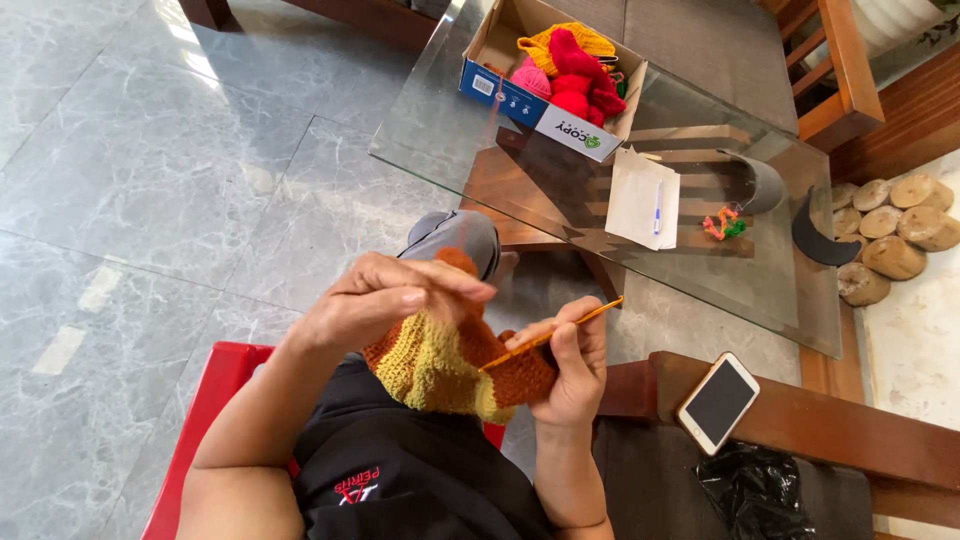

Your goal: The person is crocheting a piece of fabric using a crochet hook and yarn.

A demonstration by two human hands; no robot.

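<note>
Both forearms raised, left hand fingers pinched, right hand fingers curled closed.

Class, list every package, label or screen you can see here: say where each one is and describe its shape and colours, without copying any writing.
Cardboard box: on the glass table, open, brown with blue-and-white side, holding yarn.
Phone: on the wooden armrest, white rectangle, dark blank screen.
Paper sheet: on the table, white, pen on top.

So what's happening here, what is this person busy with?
A seated person is crocheting. The left hand grips an orange and yellow crocheted piece, and the right hand holds an orange crochet hook against it. Ahead, on a glass table, stands a cardboard box of bright yarn. A phone lies on a wooden armrest.
</note>
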